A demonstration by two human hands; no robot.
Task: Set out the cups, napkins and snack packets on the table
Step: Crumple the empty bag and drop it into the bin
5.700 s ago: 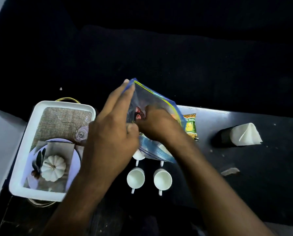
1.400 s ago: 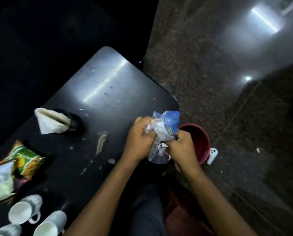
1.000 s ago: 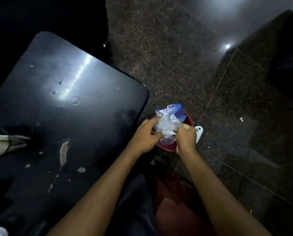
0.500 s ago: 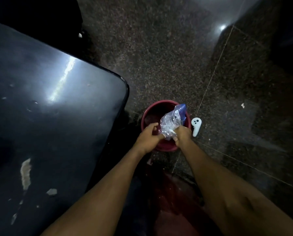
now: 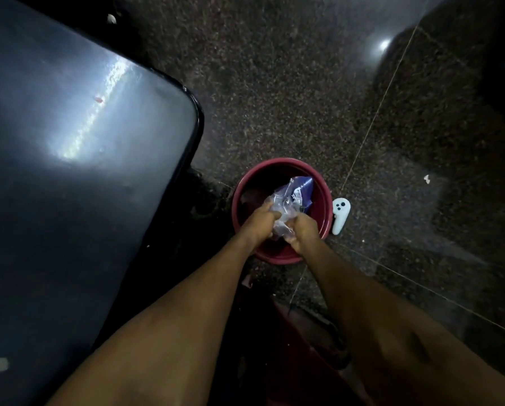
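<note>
A dark table (image 5: 69, 171) fills the left; off its right corner, on the floor (image 5: 274, 83), a red bucket (image 5: 324, 189) – left hand (image 5: 257, 222) and right hand (image 5: 302, 230) clench a crumpled plastic bag (image 5: 292, 197) over it, likely to discard it; a white controller (image 5: 340, 215) lies beside

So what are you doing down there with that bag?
A person is holding a crumpled clear plastic bag with both hands, the left hand and the right hand, over a red bucket on the floor. It looks like the bag is about to be dropped in. A white controller lies beside the bucket, and the dark table is off to the left.
</note>
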